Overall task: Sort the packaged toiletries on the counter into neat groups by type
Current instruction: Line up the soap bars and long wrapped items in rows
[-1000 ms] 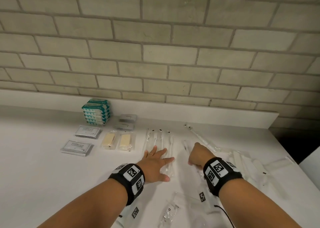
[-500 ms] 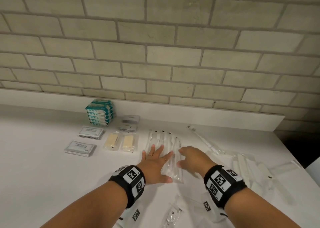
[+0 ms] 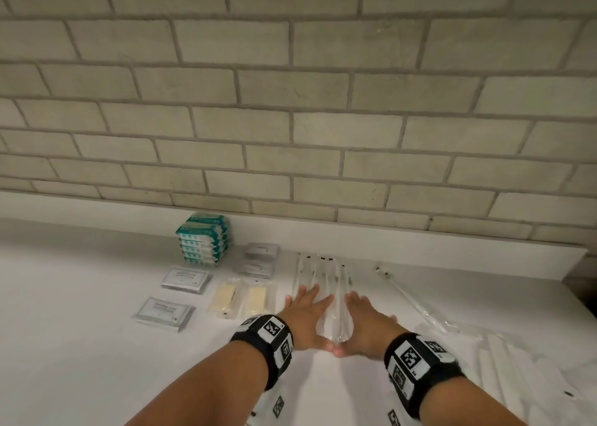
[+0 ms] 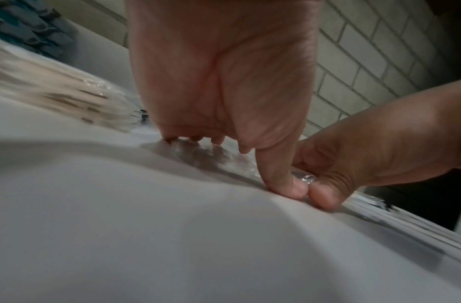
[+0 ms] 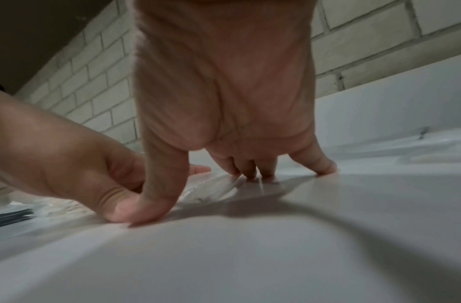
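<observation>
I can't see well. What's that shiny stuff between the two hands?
Clear-wrapped toothbrushes lie between the left hand and right hand, seen best from the head view.

I note a wall (image 3: 290,102) of pale grey-beige brick with lighter mortar lines filling the upper half of the head view. Below it runs a low white upstand (image 3: 420,241) along the back of a white, matte tabletop (image 3: 64,328). Lighting is dim and even, shadows soft. At far right, beyond the tabletop's edge, a dark gap (image 3: 584,283).
</observation>
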{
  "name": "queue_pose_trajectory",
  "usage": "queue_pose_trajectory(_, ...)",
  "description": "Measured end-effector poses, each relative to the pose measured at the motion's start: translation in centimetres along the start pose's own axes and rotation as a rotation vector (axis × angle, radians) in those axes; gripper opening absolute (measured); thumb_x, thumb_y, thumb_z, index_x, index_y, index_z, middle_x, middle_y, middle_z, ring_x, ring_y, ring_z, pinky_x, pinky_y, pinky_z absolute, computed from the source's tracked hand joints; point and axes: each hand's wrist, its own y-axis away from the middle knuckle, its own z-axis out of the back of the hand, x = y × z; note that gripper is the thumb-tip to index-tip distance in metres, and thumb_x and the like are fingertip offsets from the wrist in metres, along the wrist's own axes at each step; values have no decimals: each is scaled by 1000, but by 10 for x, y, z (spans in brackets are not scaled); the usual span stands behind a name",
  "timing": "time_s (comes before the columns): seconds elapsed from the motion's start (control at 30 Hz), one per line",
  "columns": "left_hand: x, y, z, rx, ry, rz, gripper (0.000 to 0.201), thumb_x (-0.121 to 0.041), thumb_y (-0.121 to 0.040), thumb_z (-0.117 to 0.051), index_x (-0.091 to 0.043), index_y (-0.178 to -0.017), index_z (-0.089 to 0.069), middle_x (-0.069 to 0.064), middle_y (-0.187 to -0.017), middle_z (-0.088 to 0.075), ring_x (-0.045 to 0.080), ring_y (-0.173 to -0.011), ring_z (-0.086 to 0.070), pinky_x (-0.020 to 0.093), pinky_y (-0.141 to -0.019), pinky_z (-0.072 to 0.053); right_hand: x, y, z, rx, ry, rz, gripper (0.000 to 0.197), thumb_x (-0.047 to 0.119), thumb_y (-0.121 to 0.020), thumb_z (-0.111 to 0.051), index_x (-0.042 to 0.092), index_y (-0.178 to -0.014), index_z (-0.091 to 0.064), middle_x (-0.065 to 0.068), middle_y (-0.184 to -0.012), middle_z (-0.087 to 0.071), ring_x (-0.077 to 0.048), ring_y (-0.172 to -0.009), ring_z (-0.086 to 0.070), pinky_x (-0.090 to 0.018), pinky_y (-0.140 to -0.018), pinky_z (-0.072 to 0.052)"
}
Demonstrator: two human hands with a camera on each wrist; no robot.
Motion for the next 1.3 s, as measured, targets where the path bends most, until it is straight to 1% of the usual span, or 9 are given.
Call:
queue_pose_trajectory(0.33, 15, -24, 14, -31, 36, -2, 96, -50, -83, -66, -32, -154, -4, 7, -160, 18, 27, -146, 19, 47, -117, 8, 11, -25, 18, -50, -41, -40, 120, 56, -70, -76, 22, -155, 2, 9, -162, 1, -12, -149, -4, -68, -111, -12)
queue_pose_trajectory(0.57, 17, -25, 17, -19, 58, -8, 108, -47, -77, -74, -30, -154, 0, 5, -160, 18, 27, -145, 23, 49, -116, 9, 7, -21, 21, 8, -91, -8, 115, 57, -75, -70, 24, -154, 6, 8, -162, 9, -13, -149, 10, -67, -113, -2)
queue_pose_trajectory(0.77, 19, -27, 19, -15, 61, -8, 112, -45, -74, -76, -29, -154, 1, 4, -160, 18, 26, -145, 22, 48, -116, 8, 9, -30, 15, -16, -27, -7, 121, 58, -68, -75, 28, -155, 4, 11, -162, 4, -14, -149, 3, -70, -110, -5)
queue_pose_trajectory(0.87, 18, -26, 20, -39, 44, -9, 118, -46, -71, -79, -31, -153, 5, 5, -160, 19, 27, -145, 23, 47, -116, 10, 2, -22, 22, 36, -94, 38, 123, 52, -65, -79, 34, -153, 4, 8, -162, 11, -17, -150, -1, -59, -117, -6)
queue_pose_trajectory(0.97, 10, -18, 26, -97, 53, -36, 116, -46, -73, -77, -32, -153, 6, 1, -159, 21, 27, -144, 25, 45, -116, 9, -15, -18, 39, -178, -141, 23, 92, 43, -74, -73, 30, -152, -25, -4, -159, -18, -24, -144, -25, -39, -115, -27)
queue_pose_trajectory(1.07, -7, 5, 31, -231, 180, -128, 92, -44, -83, -70, -33, -153, -11, -5, -161, 3, 22, -149, 5, 40, -120, -10, -38, -19, 51, -476, 142, -225, 49, 34, -88, -54, 17, -133, -49, -9, -128, -48, -29, -118, -47, -39, -92, -43)
queue_pose_trajectory(1.13, -20, 27, 28, -251, 256, -171, 68, -44, -87, -65, -31, -146, -35, -5, -153, -25, 15, -140, -30, 28, -112, -29, -49, -12, 47, -378, 203, -363, 41, 24, -89, -49, 13, -129, -48, -10, -126, -51, -30, -116, -48, -40, -91, -42)
queue_pose_trajectory(1.2, -33, 51, 21, -193, 252, -154, 43, -46, -88, -63, -28, -127, -55, -8, -130, -49, 9, -114, -54, 24, -95, -43, -55, -2, 35, -280, 208, -385, 39, 21, -91, -49, 11, -129, -47, -12, -128, -53, -31, -117, -49, -42, -93, -42)
queue_pose_trajectory(1.3, -47, 86, 1, -61, 105, -103, 27, -50, -88, -59, -25, -98, -61, -11, -99, -61, 9, -91, -57, 27, -82, -47, -54, 14, 18, -321, 222, -312, 35, 11, -89, -50, 9, -125, -47, -13, -122, -56, -32, -112, -53, -42, -91, -44)
